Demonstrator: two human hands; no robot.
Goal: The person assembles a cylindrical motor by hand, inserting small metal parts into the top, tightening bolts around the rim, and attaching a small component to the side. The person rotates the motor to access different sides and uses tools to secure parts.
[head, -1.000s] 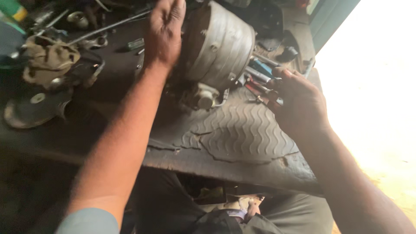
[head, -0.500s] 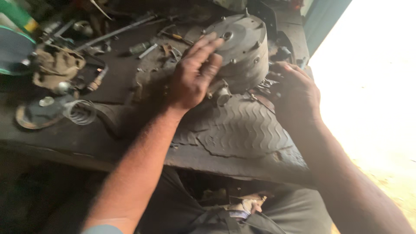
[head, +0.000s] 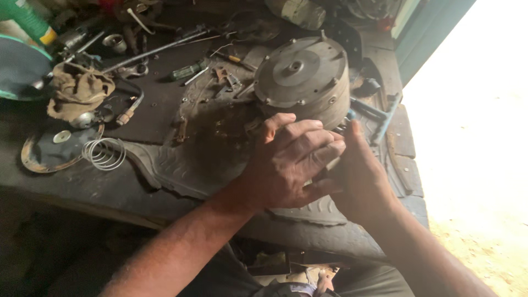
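Both hands — left [head: 289, 165], right [head: 360, 176] — meet beside metal drum [head: 305, 80].

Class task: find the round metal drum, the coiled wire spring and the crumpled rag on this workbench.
round metal drum [head: 300, 71], head view, flat top face
coiled wire spring [head: 104, 153], head view, middle coils
crumpled rag [head: 77, 91], head view, centre folds

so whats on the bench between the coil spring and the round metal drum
In the head view, the ribbed rubber mat lies between the coil spring and the drum, with small rusty parts on it.
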